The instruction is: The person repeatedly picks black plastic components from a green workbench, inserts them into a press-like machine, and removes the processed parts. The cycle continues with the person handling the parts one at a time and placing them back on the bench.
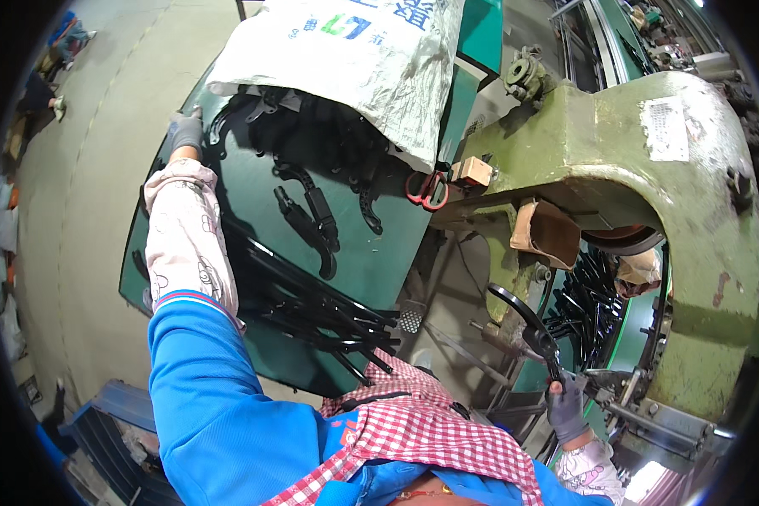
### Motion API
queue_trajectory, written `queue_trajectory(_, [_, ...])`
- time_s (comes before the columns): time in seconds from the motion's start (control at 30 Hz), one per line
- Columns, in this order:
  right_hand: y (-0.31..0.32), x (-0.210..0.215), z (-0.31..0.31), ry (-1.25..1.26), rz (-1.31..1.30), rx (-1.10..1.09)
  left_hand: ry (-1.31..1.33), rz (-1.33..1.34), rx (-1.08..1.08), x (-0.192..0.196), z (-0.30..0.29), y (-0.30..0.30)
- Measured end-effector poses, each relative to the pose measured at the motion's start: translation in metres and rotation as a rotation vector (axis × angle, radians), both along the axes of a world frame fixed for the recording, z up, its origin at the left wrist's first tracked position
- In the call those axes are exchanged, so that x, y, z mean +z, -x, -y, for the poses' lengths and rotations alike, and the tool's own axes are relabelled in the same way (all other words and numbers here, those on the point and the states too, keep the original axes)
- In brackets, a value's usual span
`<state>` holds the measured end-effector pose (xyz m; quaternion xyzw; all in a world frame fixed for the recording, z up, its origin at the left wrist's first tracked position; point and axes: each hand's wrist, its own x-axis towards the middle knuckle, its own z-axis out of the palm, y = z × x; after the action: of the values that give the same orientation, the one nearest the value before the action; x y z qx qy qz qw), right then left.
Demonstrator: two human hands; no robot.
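My left hand (185,131), in a grey glove, reaches to the far left edge of the green table (371,261) and touches black curved metal parts (253,118) spilling from under a white woven sack (354,59). Whether its fingers close on a part I cannot tell. My right hand (565,409), also gloved, grips one black curved metal part (527,325) by its lower end, holding it up in front of the green press machine (649,160). Two more black parts (312,223) lie on the table's middle.
A bundle of black rods (312,308) lies along the table's near edge. Red-handled scissors (427,190) rest by the machine. A bin of black parts (586,304) sits under the press. A cardboard box (548,232) hangs on the machine. Blue crates (110,422) stand lower left.
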<state>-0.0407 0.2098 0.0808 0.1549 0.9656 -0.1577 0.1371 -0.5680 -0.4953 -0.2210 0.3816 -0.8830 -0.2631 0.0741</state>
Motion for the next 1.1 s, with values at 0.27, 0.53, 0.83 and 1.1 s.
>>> queue_trajectory(0.27, [0.014,0.009,0.018,0.072,0.050,-0.066,0.352,0.168,-0.437,-0.057,0.100,0.051])
queue_trajectory(0.53, [-0.011,0.002,0.024,-0.039,0.044,-0.025,-0.728,-0.829,-0.613,0.153,-0.147,-0.030])
queue_trajectory(0.83, [0.011,-0.025,-0.007,-0.063,-0.124,0.147,-0.058,-0.708,-1.780,0.285,-0.487,-0.173])
queue_trajectory(1.1, [0.014,-0.010,-0.009,-0.060,-0.407,0.315,-0.441,-0.494,-2.017,0.326,-0.463,-0.254])
